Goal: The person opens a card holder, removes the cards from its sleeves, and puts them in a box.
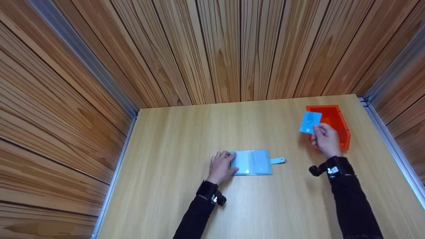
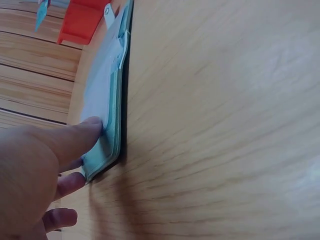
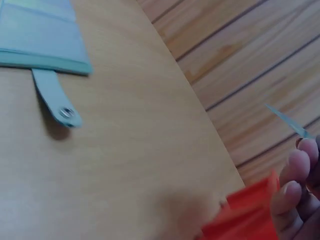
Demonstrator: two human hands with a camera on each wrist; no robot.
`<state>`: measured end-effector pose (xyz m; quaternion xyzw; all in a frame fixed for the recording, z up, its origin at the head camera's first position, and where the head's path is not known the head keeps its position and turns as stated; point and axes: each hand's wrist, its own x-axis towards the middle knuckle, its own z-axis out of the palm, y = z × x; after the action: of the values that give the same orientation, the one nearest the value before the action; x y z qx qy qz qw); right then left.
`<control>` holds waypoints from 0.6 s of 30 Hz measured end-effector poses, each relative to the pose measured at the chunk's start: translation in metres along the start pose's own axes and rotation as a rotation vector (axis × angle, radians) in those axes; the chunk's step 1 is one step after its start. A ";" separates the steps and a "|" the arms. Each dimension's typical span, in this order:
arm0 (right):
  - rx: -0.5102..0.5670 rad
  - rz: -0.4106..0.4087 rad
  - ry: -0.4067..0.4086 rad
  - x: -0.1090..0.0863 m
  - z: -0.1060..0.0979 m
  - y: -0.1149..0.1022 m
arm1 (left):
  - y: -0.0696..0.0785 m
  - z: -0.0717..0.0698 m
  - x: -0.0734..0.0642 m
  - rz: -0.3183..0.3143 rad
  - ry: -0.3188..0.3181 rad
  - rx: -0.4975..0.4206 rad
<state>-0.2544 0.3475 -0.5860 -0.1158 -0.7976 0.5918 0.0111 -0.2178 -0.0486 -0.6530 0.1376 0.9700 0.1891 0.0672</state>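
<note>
A light blue card holder lies spread flat on the table, its snap strap pointing right. At its left end my left hand grips the edge; in the left wrist view the thumb presses the top face and other fingers are at the end and partly hidden. My right hand pinches a small blue card by its lower corner, raised in front of the orange bin. Seen from the right wrist, that card is almost edge-on, above the bin.
The orange bin stands at the table's back right, its inside partly hidden by the right hand and card. Wood-plank walls rise behind and at both sides, with metal rails along the table edges.
</note>
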 end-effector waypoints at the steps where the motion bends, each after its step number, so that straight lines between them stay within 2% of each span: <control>1: 0.005 0.009 0.007 0.000 -0.005 0.000 | 0.000 0.001 0.000 0.004 0.004 0.000; 5: 0.000 0.042 0.035 0.003 -0.023 0.001 | -0.001 0.001 0.000 -0.001 -0.001 0.004; 9: -0.044 0.110 0.070 0.006 -0.036 0.005 | -0.002 0.001 0.000 -0.008 -0.008 0.001; 18: -0.263 0.259 0.151 0.008 -0.044 0.024 | -0.002 0.003 -0.003 0.006 -0.005 -0.010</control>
<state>-0.2515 0.3969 -0.5965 -0.2622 -0.8433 0.4687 -0.0207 -0.2154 -0.0505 -0.6559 0.1405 0.9685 0.1935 0.0700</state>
